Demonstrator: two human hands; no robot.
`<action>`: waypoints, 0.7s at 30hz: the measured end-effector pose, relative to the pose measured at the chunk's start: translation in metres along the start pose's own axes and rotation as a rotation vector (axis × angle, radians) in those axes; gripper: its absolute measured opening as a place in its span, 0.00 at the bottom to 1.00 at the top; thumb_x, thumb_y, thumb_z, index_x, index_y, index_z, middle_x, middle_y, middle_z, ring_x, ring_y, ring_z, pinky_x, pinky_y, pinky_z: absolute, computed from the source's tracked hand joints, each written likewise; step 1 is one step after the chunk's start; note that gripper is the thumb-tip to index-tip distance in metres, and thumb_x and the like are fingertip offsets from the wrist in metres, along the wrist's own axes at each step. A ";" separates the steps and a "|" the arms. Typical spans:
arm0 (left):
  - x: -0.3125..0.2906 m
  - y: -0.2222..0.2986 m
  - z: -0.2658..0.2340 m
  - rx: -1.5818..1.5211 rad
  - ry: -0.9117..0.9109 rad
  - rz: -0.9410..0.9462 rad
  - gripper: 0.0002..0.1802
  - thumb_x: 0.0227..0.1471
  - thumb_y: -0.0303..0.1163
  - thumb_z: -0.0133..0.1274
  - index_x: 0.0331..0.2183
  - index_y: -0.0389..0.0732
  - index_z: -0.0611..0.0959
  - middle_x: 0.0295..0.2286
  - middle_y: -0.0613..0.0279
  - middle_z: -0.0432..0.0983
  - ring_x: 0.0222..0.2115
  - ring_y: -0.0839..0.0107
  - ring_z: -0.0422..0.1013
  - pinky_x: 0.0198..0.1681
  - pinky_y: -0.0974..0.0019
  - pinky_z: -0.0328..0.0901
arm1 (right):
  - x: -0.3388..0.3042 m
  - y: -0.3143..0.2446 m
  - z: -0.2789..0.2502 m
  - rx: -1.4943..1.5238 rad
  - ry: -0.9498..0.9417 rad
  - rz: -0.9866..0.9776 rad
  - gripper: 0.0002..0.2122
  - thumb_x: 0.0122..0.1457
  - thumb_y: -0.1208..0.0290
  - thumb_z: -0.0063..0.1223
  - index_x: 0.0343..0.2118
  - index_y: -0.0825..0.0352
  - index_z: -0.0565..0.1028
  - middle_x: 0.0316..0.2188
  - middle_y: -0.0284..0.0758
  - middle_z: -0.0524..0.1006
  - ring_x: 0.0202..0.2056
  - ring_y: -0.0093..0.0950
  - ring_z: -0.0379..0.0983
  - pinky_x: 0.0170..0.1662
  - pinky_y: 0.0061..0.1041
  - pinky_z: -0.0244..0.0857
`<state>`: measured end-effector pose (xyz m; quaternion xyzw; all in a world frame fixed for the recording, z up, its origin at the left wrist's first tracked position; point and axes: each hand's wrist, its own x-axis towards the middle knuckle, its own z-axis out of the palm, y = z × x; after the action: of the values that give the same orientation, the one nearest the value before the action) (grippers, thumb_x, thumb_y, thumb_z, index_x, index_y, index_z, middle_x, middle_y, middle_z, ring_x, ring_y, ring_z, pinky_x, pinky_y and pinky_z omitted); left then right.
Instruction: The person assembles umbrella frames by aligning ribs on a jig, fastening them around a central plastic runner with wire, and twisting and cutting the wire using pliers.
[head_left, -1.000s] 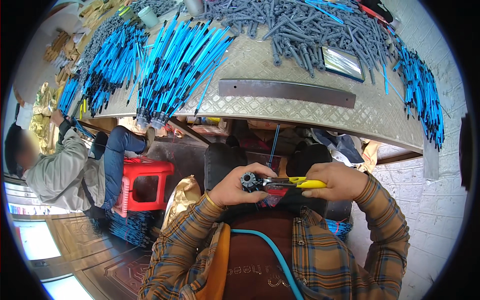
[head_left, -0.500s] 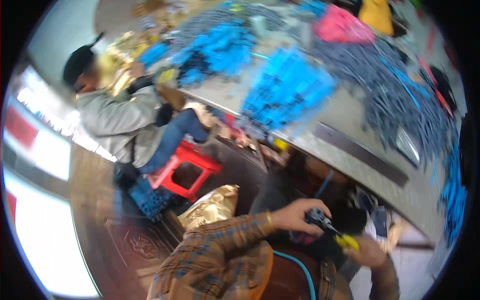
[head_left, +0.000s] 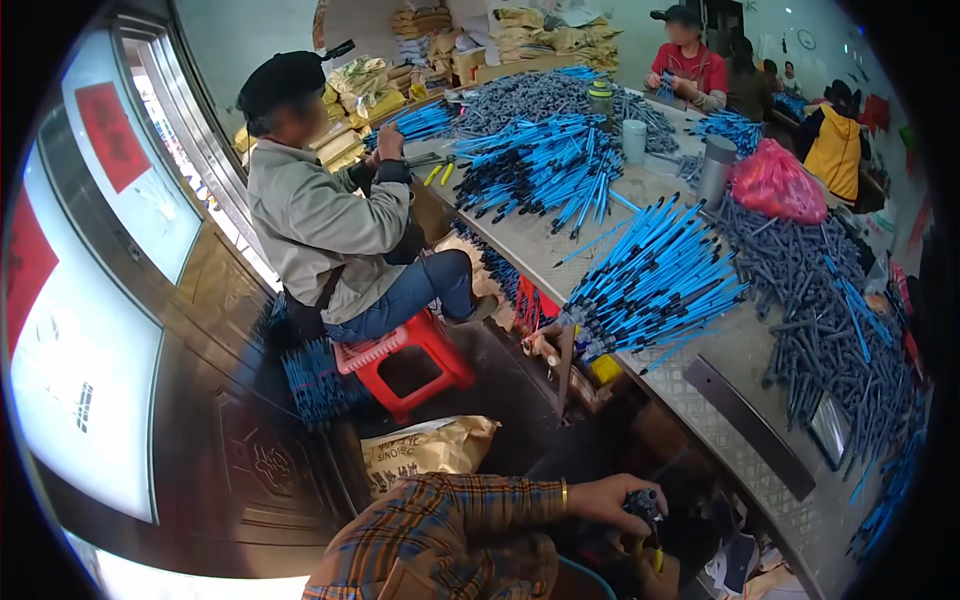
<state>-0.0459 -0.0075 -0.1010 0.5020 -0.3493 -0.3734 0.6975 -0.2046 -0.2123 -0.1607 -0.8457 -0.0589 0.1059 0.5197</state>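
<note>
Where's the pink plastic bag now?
Head view, upper right: the pink plastic bag sits at the far end of the grey parts pile, just right of the grey cylinder.

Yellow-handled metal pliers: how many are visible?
2: one pair in the wearer's right hand, another pair on the pale table near the grey-jacketed worker. More may be hidden.

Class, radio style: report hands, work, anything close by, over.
Left hand gripping dark grey piece. Right hand on yellow-handled tool, partly hidden. Table to their right.
</note>
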 end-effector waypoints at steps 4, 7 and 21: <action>0.003 -0.001 0.001 -0.022 -0.099 0.011 0.18 0.41 0.34 0.61 0.35 0.39 0.75 0.28 0.69 0.72 0.30 0.79 0.68 0.35 0.73 0.63 | -0.034 0.000 -0.036 0.748 -0.303 0.489 0.28 0.46 0.43 0.55 0.38 0.65 0.69 0.21 0.27 0.68 0.22 0.19 0.63 0.25 0.22 0.60; 0.012 -0.007 0.011 -0.026 -0.240 -0.054 0.20 0.41 0.35 0.62 0.37 0.40 0.75 0.29 0.68 0.73 0.32 0.78 0.68 0.38 0.72 0.64 | -0.055 -0.006 -0.015 0.884 -0.244 0.497 0.47 0.36 0.28 0.47 0.53 0.64 0.62 0.39 0.28 0.70 0.34 0.23 0.67 0.34 0.24 0.65; 0.015 -0.007 0.011 0.134 -0.231 -0.116 0.19 0.39 0.31 0.63 0.36 0.41 0.75 0.32 0.67 0.72 0.35 0.79 0.68 0.39 0.71 0.63 | -0.045 -0.023 -0.053 0.627 -0.381 0.413 0.28 0.49 0.67 0.56 0.53 0.68 0.60 0.36 0.44 0.72 0.37 0.30 0.72 0.38 0.22 0.65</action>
<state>-0.0489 -0.0268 -0.1033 0.5202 -0.4220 -0.4441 0.5950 -0.2352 -0.2576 -0.1118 -0.6059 0.0518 0.3750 0.6996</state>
